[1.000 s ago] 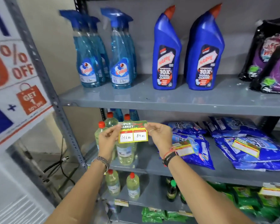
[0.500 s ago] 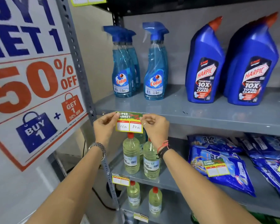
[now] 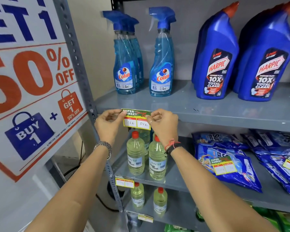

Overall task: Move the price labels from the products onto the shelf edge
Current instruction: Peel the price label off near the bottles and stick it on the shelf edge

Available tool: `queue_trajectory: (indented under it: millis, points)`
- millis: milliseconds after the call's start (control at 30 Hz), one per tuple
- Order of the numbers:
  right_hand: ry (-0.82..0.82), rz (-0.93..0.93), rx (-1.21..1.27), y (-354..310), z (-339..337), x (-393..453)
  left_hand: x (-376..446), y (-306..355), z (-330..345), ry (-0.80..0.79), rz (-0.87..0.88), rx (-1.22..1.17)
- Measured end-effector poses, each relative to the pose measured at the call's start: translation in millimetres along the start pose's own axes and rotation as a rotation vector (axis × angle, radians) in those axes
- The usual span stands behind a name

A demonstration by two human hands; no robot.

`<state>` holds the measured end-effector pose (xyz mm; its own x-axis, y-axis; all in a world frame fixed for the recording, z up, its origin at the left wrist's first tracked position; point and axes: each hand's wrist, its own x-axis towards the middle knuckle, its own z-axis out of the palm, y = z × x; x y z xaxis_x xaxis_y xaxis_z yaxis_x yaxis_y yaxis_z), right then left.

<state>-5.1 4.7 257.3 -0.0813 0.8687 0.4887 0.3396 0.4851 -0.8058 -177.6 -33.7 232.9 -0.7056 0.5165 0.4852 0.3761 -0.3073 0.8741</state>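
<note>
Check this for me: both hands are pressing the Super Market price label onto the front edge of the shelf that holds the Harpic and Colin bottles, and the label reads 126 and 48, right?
Not quite. In the head view the price label reads 126 and 84, not 48. The rest holds: the left hand and right hand hold it against the shelf edge below the Colin bottles and Harpic bottles.

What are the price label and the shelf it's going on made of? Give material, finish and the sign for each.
Price label: looks like thin printed paper or card, fairly matte; handwritten prices sit in its white boxes, and it stays flat between both hands.

Shelf: probably painted sheet metal, semi-gloss grey; bottles reflect faintly on its top, and the punched upright suggests steel racking.
</note>
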Motion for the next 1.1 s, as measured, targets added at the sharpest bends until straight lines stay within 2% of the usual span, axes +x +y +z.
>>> queue_trajectory:
  millis: [100, 233, 333, 433, 533, 700, 833, 1033, 1100]
  points:
    - [-0.007, -0.151, -0.250, -3, -8, 3, 2, 0, -2, 0.014, 0.148, 0.134]
    - [0.004, -0.417, -0.364, -18, -1, 9, 4, 2, -3, -0.044, 0.341, 0.284]
    - [-0.107, -0.407, -0.411, -27, 10, 19, 11, 6, 1, -0.166, 0.421, 0.350]
    - [-0.146, -0.320, -0.494, -25, 14, 22, 16, 8, 3, -0.293, 0.456, 0.382]
    - [-0.140, -0.265, -0.532, -24, 16, 20, 21, 10, 2, -0.333, 0.417, 0.330]
    - [-0.173, -0.216, -0.421, -26, 10, 21, 33, 13, -3, -0.427, 0.243, 0.196]
    - [-0.279, -0.198, -0.421, -24, 4, 27, 38, 12, -7, -0.474, 0.215, 0.196]
    - [-0.472, -0.226, -0.474, -23, -4, 37, 38, 14, -7, -0.459, 0.163, 0.126]
    - [-0.531, -0.257, -0.487, -25, -8, 40, 36, 16, -6, -0.451, 0.151, 0.166]
